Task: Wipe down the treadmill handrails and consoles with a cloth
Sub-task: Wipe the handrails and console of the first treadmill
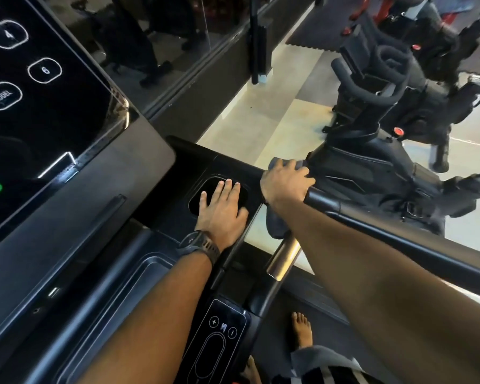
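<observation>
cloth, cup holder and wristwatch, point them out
cloth (275, 222): head view, hanging lower fold
cup holder (208, 183): head view, bare dark recess
wristwatch (198, 244): head view, its face

Floor (286, 126): pale tiles, filling the centre and the right of the view.
Rubber mat (311, 34): dark, with a notched edge; lies on the floor at upper centre-right.
Glass panel (155, 45): reflective, upper centre; shows only dark, blurred shapes.
Post (258, 51): black, upright, just beside the glass panel's right edge; foot on the floor.
Near exercise bike (355, 162): black, stands on the floor at right.
Handlebar (377, 88): black, curved, at the top of the near exercise bike.
Knob (397, 131): red, on the near exercise bike's frame.
Far exercise bike (416, 29): black with red parts, upper right, behind the near one; blurred.
</observation>
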`<state>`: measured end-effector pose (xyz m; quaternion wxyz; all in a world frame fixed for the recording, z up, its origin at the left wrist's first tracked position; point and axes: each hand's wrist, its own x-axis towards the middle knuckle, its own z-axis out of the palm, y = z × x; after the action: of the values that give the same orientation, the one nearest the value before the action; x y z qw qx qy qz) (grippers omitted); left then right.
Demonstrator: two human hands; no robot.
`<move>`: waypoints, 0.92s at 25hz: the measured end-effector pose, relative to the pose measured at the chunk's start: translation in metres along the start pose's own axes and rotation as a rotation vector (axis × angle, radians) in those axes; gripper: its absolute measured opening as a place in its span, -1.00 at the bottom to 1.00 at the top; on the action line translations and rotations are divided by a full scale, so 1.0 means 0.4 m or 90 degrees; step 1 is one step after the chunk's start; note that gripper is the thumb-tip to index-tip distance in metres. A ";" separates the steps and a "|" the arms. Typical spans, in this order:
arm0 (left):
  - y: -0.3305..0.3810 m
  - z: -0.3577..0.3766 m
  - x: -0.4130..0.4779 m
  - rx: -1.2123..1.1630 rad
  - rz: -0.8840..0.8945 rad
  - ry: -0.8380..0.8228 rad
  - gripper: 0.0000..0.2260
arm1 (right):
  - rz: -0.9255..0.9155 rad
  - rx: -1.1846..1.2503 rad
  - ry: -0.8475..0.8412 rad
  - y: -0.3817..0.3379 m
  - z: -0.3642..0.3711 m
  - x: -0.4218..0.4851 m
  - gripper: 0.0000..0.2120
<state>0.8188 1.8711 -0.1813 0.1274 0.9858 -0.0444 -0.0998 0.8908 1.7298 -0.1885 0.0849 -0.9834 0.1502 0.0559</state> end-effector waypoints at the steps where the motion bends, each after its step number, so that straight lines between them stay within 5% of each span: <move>1: 0.002 -0.001 0.001 0.000 0.000 0.000 -0.43 | 0.028 0.001 -0.025 -0.008 -0.008 0.011 -0.52; 5: 0.018 -0.002 0.025 0.015 0.009 -0.003 -0.44 | -0.135 -0.042 0.000 0.025 0.009 -0.017 -0.56; 12: 0.034 0.003 0.061 0.037 0.012 -0.004 -0.44 | -0.255 -0.009 -0.117 -0.028 -0.019 0.086 -0.61; 17: 0.039 0.011 0.063 0.031 -0.004 -0.010 -0.43 | -0.273 -0.135 -0.359 0.006 -0.099 0.181 -0.78; 23: 0.047 0.013 0.075 0.027 -0.002 0.000 -0.42 | -0.258 -0.030 -0.221 0.012 -0.060 0.111 -0.58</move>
<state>0.8457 1.8481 -0.1870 0.1060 0.9884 -0.0448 -0.0991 0.9333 1.7080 -0.1718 0.0959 -0.9707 -0.0683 0.2094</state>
